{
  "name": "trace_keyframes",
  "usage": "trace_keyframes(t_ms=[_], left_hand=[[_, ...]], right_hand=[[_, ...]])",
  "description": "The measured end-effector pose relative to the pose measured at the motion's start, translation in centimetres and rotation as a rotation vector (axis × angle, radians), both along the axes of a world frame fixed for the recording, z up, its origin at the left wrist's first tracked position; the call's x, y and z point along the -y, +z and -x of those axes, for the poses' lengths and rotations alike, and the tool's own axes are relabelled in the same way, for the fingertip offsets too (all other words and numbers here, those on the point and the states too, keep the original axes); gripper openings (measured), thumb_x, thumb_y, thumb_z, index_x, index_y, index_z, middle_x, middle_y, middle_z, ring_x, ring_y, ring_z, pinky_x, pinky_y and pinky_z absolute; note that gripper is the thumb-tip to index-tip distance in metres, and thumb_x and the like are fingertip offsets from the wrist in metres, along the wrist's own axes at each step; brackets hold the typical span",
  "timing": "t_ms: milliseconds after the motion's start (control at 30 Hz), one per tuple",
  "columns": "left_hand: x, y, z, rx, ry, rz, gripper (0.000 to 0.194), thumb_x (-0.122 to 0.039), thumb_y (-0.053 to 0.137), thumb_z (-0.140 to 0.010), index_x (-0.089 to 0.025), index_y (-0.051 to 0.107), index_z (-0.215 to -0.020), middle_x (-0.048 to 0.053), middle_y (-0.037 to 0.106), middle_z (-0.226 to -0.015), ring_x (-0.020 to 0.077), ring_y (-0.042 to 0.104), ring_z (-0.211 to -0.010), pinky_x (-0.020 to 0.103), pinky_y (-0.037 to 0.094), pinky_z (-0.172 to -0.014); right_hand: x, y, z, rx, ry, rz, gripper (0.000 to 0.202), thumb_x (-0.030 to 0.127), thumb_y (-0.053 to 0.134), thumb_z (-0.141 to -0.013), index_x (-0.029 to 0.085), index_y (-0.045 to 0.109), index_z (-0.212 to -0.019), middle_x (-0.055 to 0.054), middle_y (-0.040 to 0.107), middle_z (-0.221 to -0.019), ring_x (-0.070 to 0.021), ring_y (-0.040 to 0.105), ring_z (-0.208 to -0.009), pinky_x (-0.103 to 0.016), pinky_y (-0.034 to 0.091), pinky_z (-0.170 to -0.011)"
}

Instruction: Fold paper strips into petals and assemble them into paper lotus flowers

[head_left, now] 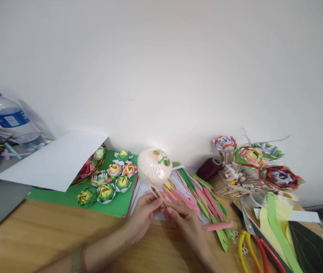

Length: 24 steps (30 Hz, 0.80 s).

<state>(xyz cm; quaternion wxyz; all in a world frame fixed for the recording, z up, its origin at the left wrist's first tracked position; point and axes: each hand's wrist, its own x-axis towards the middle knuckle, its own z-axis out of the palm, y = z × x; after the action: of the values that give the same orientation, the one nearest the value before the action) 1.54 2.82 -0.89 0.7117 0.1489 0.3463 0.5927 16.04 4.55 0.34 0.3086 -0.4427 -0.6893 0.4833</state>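
Pink-edged paper (156,192), folded narrow with a greenish middle, sits between both hands just in front of a white dome (150,170). The left hand (145,210) has its thumb and fingers closed on it, and the right hand (185,217) pinches its lower end. Coloured strips (189,189) fan out beside and behind the right hand. Left of the dome, small paper flowers (106,192) sit on a green sheet (107,209); a white sheet (53,161) slopes over part of it, near a bottle (10,115) with a blue cap. To the right are a dark red spool (210,168) and larger blooms (249,156). Nearer, yellow handles (242,252) lie beside red ones (260,250) on the wooden table (44,235).
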Motion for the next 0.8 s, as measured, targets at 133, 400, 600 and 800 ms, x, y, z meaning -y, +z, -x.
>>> trace_keyframes(t_ms=[133,400,600,800], left_hand=[[-0.1,0.0,0.2,0.002,0.022,-0.031,0.027,-0.022,0.077,-0.061,-0.017,0.069,-0.086,0.002,0.069,-0.083,0.009,0.061,-0.071,0.018,0.048,-0.065],[0.7,0.0,-0.2,-0.122,-0.003,-0.089,0.029,-0.023,0.074,-0.064,-0.019,0.063,-0.091,-0.002,0.064,-0.066,0.0073,0.056,-0.057,0.019,0.047,-0.061],[1.7,0.7,-0.3,-0.403,-0.211,-0.278,0.021,-0.025,0.075,-0.061,-0.016,0.067,-0.077,0.003,0.066,-0.076,0.0131,0.057,-0.068,0.023,0.045,-0.064],[2.7,0.1,-1.0,-0.543,-0.385,-0.281,0.02,-0.031,0.074,-0.061,-0.014,0.066,-0.069,-0.001,0.059,-0.053,0.0104,0.051,-0.051,0.022,0.041,-0.053]], right_hand=[[-0.5,-0.4,-0.6,-0.03,-0.018,0.011,0.031,0.042,0.055,-0.081,0.023,0.07,-0.101,-0.005,0.066,-0.082,-0.0202,0.056,-0.077,-0.03,0.044,-0.07],[1.9,1.2,-1.1,-0.112,-0.01,0.189,0.038,0.051,0.053,-0.08,0.019,0.07,-0.087,0.0,0.057,-0.06,-0.0122,0.049,-0.052,-0.023,0.04,-0.052],[4.9,1.5,-3.7,-0.198,-0.089,0.341,0.038,0.049,0.055,-0.079,0.014,0.064,-0.069,0.004,0.046,-0.053,-0.0062,0.036,-0.044,-0.018,0.025,-0.043],[8.3,0.6,-6.0,-0.208,-0.233,0.418,0.046,0.053,0.052,-0.079,0.016,0.066,-0.101,0.004,0.043,-0.054,-0.0078,0.036,-0.046,-0.018,0.026,-0.042]])
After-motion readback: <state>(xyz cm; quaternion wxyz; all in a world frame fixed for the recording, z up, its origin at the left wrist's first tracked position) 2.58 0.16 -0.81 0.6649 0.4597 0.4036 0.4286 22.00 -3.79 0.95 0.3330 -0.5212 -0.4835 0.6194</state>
